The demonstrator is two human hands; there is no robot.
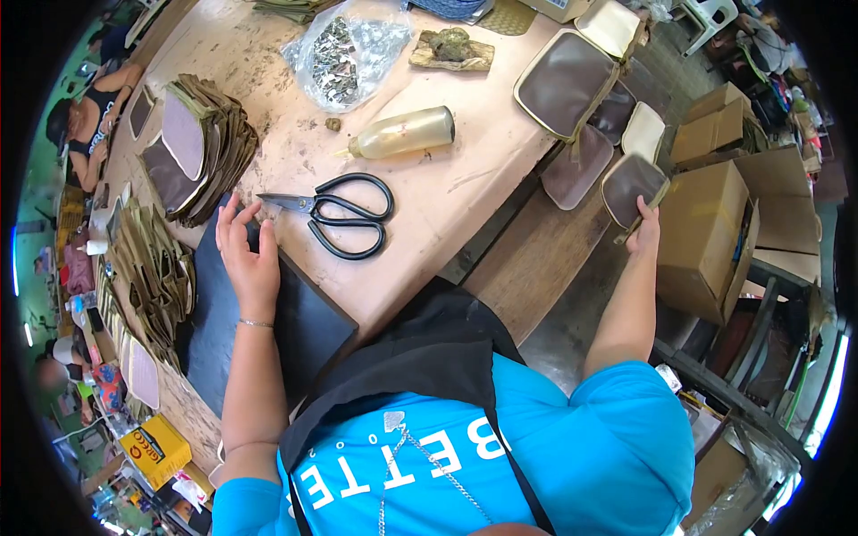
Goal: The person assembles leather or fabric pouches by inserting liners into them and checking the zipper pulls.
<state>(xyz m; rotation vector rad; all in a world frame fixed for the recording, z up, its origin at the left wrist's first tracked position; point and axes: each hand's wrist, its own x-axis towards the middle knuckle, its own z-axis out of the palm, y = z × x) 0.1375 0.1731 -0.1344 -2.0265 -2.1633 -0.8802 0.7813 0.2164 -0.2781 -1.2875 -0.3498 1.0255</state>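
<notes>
My left hand [248,259] is open, its fingers apart, over the far edge of a flat black board [304,317]. Beside its fingertips lies a pair of black-handled scissors [350,214], blades toward the hand. Out to the right, my right hand [645,234] pinches the lower edge of a dark brown leather pouch piece [631,186] with a pale rim. Similar brown pieces, including a large leather piece [567,82], lie around it at the table corner and on the wooden bench [527,268].
Stacked leather pieces [210,143] and folded olive-brown pieces [147,268] stand left. A glue bottle [407,132], a bag of metal parts [344,58] and a wooden block [453,52] lie farther back. Cardboard boxes [702,232] stand right. Another person [94,129] sits across the table.
</notes>
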